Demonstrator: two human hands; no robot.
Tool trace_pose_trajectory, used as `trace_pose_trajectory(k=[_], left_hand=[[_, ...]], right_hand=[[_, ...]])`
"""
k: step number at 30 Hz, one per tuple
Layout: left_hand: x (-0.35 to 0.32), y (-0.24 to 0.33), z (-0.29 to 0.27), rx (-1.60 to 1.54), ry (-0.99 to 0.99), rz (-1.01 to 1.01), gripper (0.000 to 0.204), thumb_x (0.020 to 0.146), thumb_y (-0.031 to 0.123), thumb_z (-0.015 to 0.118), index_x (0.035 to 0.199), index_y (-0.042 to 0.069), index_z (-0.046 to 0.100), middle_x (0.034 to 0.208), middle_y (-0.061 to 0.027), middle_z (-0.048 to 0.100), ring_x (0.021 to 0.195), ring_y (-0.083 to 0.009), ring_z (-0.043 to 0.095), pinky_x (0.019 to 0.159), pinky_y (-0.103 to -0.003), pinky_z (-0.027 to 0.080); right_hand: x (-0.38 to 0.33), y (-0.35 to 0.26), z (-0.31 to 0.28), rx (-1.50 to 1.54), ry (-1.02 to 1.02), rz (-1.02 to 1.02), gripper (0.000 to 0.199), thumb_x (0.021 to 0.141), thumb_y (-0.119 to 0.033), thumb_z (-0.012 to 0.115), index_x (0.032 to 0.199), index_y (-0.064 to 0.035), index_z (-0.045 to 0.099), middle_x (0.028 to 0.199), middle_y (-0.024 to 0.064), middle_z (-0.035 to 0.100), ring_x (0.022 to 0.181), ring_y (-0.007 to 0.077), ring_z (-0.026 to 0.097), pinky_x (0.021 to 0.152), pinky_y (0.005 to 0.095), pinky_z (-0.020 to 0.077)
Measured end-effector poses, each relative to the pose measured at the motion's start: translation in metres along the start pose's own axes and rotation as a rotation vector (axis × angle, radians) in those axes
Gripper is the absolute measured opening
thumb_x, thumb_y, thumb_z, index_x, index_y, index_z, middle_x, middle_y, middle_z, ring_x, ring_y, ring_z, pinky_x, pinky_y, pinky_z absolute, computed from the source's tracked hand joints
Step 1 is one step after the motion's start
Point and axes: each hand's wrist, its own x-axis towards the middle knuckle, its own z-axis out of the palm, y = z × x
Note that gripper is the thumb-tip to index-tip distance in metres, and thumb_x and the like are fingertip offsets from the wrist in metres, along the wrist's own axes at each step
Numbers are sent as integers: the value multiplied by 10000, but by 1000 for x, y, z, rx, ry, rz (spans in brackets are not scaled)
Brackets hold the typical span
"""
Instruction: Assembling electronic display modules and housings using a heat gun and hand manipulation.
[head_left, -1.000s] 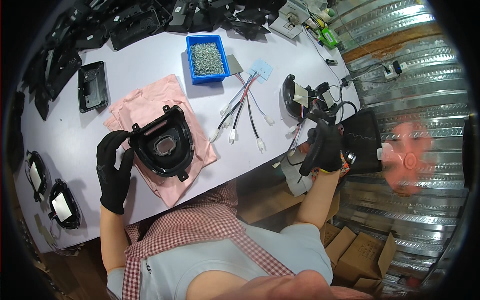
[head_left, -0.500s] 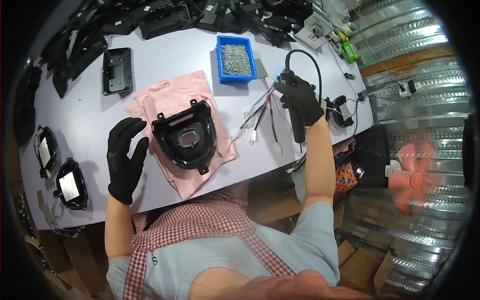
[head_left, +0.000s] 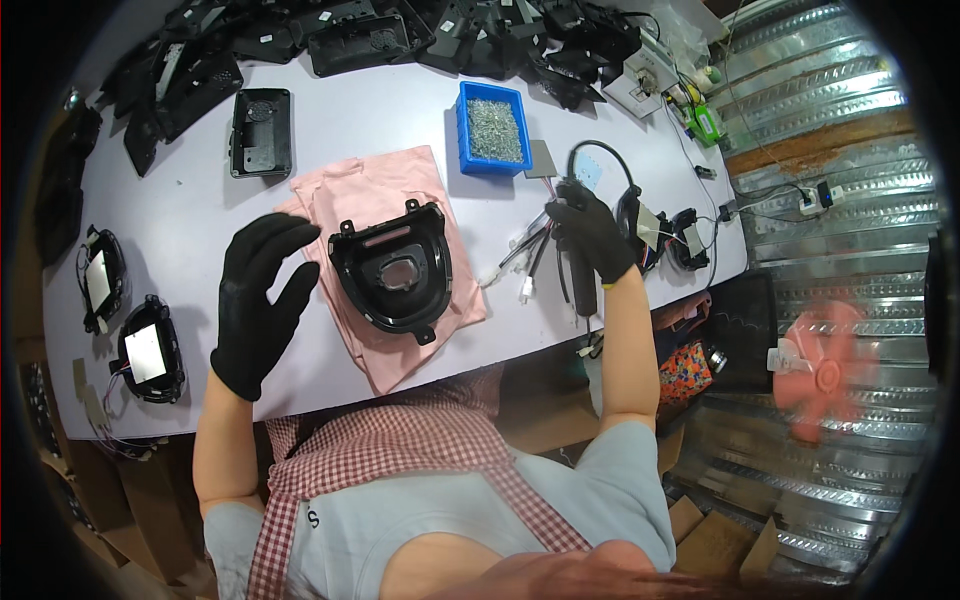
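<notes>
To the far right of the pink cloth [head_left: 370,185], a corrugated metal wall [head_left: 830,230] with a red fan [head_left: 828,376], blades blurred; beneath the cloth, a white table [head_left: 365,112]. On the cloth itself, a black housing [head_left: 400,302] with an oval opening at its centre. Just left of the cloth, the gloved left hand [head_left: 262,300], thumb and fingers spread wide, fingertips near the housing but apart from it, with nothing held. Well right of the cloth, the gloved right hand [head_left: 592,235], wrapped around a corded black driver [head_left: 583,285], bit toward the person; contact between bit and table impossible to tell. Between cloth and driver, loose wires with white connectors [head_left: 527,288]. Beyond the cloth's upper right, a blue bin [head_left: 494,168] full of screws [head_left: 495,130]; beyond its upper left, a black tray [head_left: 262,135]. Seemingly at a readying step, driver in grip and housing laid out. Called for next, by the look of it: bringing the driver leftward over the cloth, and steadying the housing rim with the left hand.
</notes>
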Motion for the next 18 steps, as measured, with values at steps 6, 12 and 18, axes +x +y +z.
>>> trace_pose_trajectory(k=[6, 12, 18], left_hand=[[90, 36, 52, -58, -144, 383, 277, 785, 170, 696, 1029, 41, 672, 1017, -134, 642, 1033, -315, 580, 911, -411, 443], [200, 68, 219, 453, -266, 748, 118, 738, 134, 653, 847, 127, 695, 897, -60, 670, 890, -246, 634, 795, -383, 458], [245, 89, 291, 808, -840, 497, 425, 668, 355, 839, 1035, 161, 747, 1045, -67, 730, 992, -216, 691, 796, -349, 530]], right_hand=[[0, 5, -5, 28, -81, 33, 403, 831, -232, 706, 1167, -61, 562, 864, 11, 569, 649, 111, 571, 546, 258, 486], [-14, 12, -12, 97, 24, -12, 412, 818, -218, 713, 1155, -35, 565, 933, 21, 570, 801, 122, 557, 667, 265, 482], [-29, 7, -11, 211, -18, 4, 334, 860, -182, 667, 1150, -47, 574, 966, -2, 577, 844, 97, 539, 728, 251, 469]])
